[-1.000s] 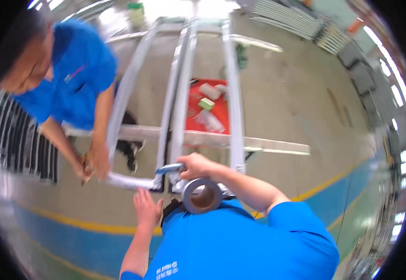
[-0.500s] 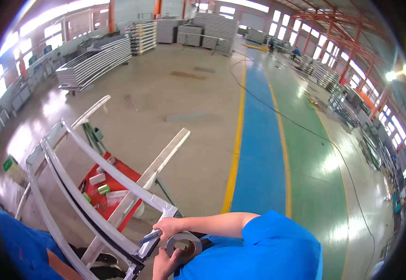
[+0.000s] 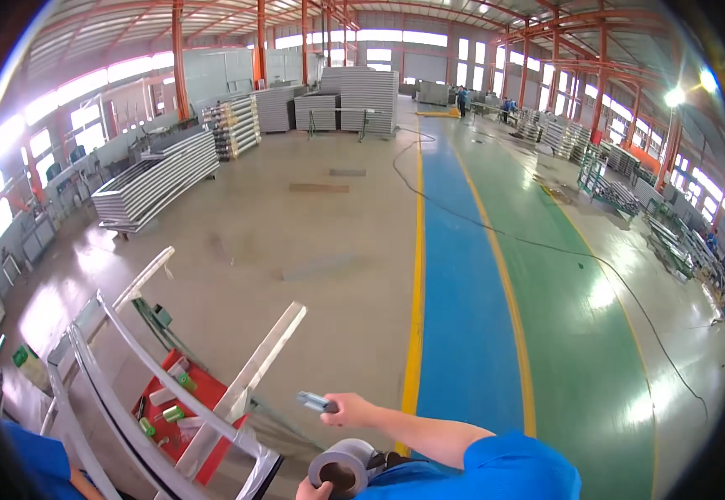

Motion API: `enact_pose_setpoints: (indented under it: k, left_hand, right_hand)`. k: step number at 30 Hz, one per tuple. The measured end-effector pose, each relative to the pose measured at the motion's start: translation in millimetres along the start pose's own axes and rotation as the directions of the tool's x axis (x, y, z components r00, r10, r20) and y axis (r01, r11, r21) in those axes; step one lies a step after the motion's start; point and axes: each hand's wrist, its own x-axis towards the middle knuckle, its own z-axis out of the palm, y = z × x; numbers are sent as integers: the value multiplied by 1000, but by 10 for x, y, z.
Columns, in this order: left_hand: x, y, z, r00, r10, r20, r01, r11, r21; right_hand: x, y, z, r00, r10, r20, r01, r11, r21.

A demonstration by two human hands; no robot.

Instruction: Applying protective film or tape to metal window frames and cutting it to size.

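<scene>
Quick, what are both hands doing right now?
Left hand: closed on the rim of a wide tape roll, partly cut off by the picture's edge.
Right hand: closed, holding a grey hand tool.

Right hand (image 3: 347, 410) in curled grip

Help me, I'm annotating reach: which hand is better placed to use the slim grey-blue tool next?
The right hand, probably: it holds the tool out front; the left hand touches the round grey tape roll.

tape roll (image 3: 356, 457): smooth, cardboard-like core (image 3: 339, 475) | floor (image 3: 362, 225): glossy | sleeve (image 3: 521, 467): matt cloth
</scene>
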Motion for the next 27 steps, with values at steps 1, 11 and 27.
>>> enact_pose_setpoints:
  k: [1,11,27]
  left_hand:
    - [127,4,132,999,-30,11,32,986,-162]
    - [943,806,632,980,194,-31,-194,981,14]
    - [3499,1866,503,965,-54,256,262,154,-953]
  right_hand:
    - [-21,184,-289,1000,17,-22,-14,990,142]
    - [-893,1325,-1654,902,398,-168,-204,735,646]
    - [432,1120,-2637,817,458,-351,-148,754,640]
